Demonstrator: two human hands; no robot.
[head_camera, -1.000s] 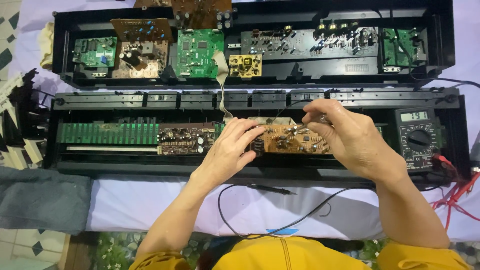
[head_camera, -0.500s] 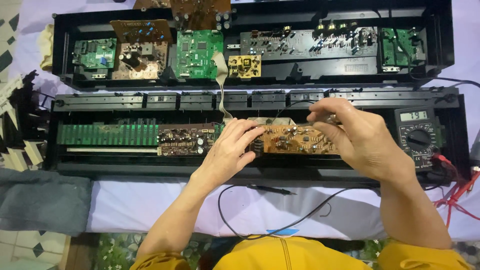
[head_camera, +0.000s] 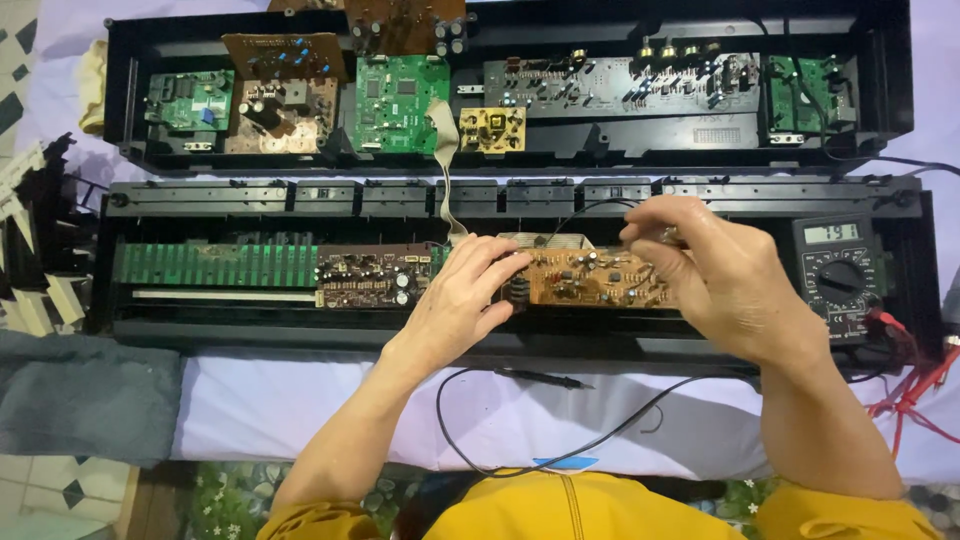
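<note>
A pale lilac sheet covers the table to its near edge. A grey cloth lies at its left edge, above patterned floor tiles. Light is even.

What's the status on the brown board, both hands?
Left hand steadies brown board at its left edge. Right hand pinches something small over its right end. Black probe lies loose on the cloth; meter sits right.
</note>
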